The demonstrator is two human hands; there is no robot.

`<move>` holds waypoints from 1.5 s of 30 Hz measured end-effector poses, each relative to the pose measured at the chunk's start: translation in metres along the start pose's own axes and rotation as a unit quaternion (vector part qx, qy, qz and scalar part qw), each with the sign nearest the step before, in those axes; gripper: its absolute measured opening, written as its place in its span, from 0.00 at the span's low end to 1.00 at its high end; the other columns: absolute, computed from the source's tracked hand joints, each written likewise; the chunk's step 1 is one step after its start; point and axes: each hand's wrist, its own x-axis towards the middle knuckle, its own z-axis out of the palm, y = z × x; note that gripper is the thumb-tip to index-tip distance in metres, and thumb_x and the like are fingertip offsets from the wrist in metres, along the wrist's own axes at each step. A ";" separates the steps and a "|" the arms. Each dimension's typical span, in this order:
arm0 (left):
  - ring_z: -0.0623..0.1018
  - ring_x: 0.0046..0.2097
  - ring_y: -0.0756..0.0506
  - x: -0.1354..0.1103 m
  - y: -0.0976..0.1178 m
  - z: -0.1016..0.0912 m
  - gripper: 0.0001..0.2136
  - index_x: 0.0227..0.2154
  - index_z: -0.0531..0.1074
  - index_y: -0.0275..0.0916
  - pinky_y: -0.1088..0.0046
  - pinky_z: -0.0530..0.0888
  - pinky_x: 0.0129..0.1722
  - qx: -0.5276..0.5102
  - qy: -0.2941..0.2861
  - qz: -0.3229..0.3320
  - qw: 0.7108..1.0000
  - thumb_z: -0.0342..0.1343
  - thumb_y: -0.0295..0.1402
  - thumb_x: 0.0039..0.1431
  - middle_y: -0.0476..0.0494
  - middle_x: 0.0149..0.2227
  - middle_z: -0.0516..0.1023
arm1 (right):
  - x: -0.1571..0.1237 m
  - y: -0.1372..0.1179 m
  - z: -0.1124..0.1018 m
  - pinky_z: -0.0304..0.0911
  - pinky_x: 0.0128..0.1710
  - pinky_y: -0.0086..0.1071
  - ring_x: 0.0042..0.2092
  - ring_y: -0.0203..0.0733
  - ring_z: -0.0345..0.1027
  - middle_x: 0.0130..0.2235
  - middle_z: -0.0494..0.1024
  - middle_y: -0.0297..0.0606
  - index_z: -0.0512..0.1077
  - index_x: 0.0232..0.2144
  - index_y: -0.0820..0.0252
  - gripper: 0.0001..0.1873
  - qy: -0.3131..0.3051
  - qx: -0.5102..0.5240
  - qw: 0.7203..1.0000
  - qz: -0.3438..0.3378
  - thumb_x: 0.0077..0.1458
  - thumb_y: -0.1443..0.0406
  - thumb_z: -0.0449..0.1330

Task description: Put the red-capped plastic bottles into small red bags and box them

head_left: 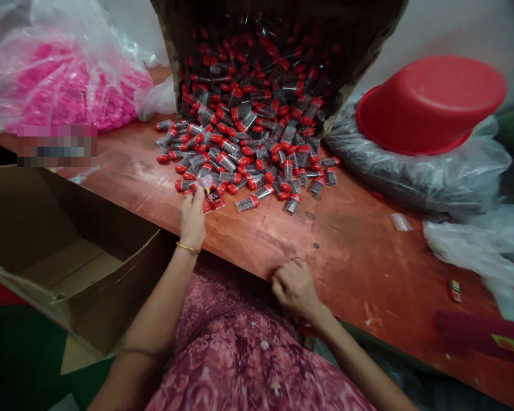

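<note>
My left hand is closed on a small red printed card, with a pale pinkish part near its top. The card is held just over the near edge of a heap of small clear containers with red caps and dark contents. That heap spills out of a tipped cardboard box onto the reddish wooden table. At the table's front edge my right hand is curled, its fingers folded in. Whatever those fingers may hold is hidden.
An open cardboard box stands below the table at left. Back left lies a clear bag of pink pieces. A red tub sits upside down on a bag of dark pieces at right. A small battery-like cylinder lies farther forward.
</note>
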 end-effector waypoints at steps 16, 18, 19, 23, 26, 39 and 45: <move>0.77 0.43 0.39 0.002 0.020 -0.020 0.15 0.37 0.74 0.34 0.68 0.70 0.41 0.644 -0.364 0.055 0.670 0.47 0.39 0.60 0.34 0.39 0.78 | 0.153 0.035 0.012 0.60 0.47 0.39 0.46 0.46 0.66 0.46 0.74 0.47 0.71 0.44 0.60 0.15 -0.041 0.055 0.998 -0.011 0.59 0.62 0.49; 0.77 0.44 0.39 0.003 0.020 -0.024 0.14 0.39 0.73 0.34 0.68 0.70 0.42 0.643 -0.367 0.054 0.670 0.49 0.38 0.58 0.33 0.41 0.78 | 0.200 0.007 0.032 0.59 0.48 0.38 0.48 0.45 0.65 0.48 0.73 0.46 0.71 0.45 0.60 0.15 -0.056 0.087 0.988 -0.117 0.60 0.62 0.50; 0.77 0.45 0.38 0.003 0.019 -0.027 0.15 0.41 0.73 0.34 0.67 0.70 0.42 0.639 -0.363 0.051 0.676 0.50 0.38 0.58 0.33 0.42 0.78 | 0.221 -0.007 0.044 0.58 0.50 0.38 0.50 0.45 0.64 0.51 0.71 0.45 0.71 0.46 0.60 0.16 -0.072 0.089 0.981 -0.156 0.60 0.61 0.51; 0.76 0.47 0.38 0.000 0.015 -0.038 0.17 0.47 0.70 0.36 0.67 0.71 0.43 0.617 -0.342 0.044 0.707 0.52 0.38 0.57 0.35 0.46 0.77 | 0.273 -0.046 0.085 0.52 0.53 0.48 0.58 0.54 0.56 0.56 0.66 0.49 0.69 0.50 0.61 0.23 -0.114 0.070 0.967 -0.215 0.57 0.54 0.55; 0.76 0.47 0.39 0.000 0.013 -0.046 0.17 0.49 0.70 0.40 0.67 0.70 0.44 0.607 -0.349 0.046 0.713 0.50 0.39 0.58 0.38 0.48 0.76 | 0.277 -0.050 0.104 0.49 0.53 0.51 0.58 0.55 0.56 0.56 0.66 0.51 0.69 0.49 0.65 0.22 -0.122 0.074 0.964 -0.226 0.57 0.56 0.56; 0.74 0.43 0.45 0.035 -0.003 -0.021 0.18 0.49 0.71 0.48 0.72 0.66 0.40 0.611 -0.453 0.199 0.618 0.44 0.43 0.62 0.43 0.40 0.76 | 0.178 0.093 0.058 0.46 0.57 0.52 0.60 0.52 0.57 0.58 0.66 0.45 0.72 0.47 0.57 0.17 -0.165 0.042 0.958 -0.229 0.61 0.60 0.48; 0.73 0.42 0.45 0.038 -0.014 0.016 0.18 0.48 0.73 0.45 0.71 0.65 0.40 0.569 -0.498 0.258 0.601 0.44 0.42 0.62 0.42 0.38 0.74 | 0.133 0.121 0.028 0.47 0.57 0.52 0.61 0.53 0.54 0.56 0.69 0.42 0.75 0.42 0.56 0.15 -0.128 0.010 0.981 -0.144 0.60 0.60 0.50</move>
